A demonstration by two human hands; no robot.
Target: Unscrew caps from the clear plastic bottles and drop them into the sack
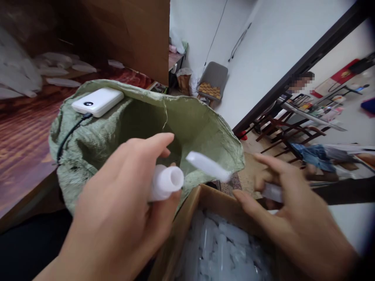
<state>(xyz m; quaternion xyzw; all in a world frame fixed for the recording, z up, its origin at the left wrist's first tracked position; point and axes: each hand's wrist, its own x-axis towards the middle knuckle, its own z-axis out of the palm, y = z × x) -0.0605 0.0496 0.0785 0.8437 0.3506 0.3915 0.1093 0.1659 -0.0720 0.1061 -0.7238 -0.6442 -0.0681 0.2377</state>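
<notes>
Progress: judging from how things lie, the work is partway along. The cardboard box (pixel 205 218) at the lower middle holds a heap of clear plastic pieces (pixel 222 249), and several pale pieces (pixel 63 70) lie scattered on the wooden bench (pixel 26 132) at the far left; how many have gone into the green woven sack (pixel 146 117) cannot be told, since its inside is in shadow.

Left hand: the left hand (pixel 117 218) is curled around a white plastic tube (pixel 165 182), thumb below and forefinger stretched over the top, the tube's open end facing right, just in front of the sack's mouth.

Loose piece: a small white plastic piece (pixel 208 166) shows between the two hands, over the sack's rim; it is blurred and seems to touch neither hand.

Right hand: the right hand (pixel 288 210) is half open, fingers spread, with thumb and fingers pinching what looks like a small clear piece (pixel 272 192), too blurred to be sure of.

Sack: it sits open against the bench edge, its rim folded back, just beside the box.

On the sack: a white power bank (pixel 98 101) rests on the folded rim, a black cable (pixel 70 134) running down from it.

Background: chairs (pixel 281 132) and another person's cluttered work area stand well apart on the right.
</notes>
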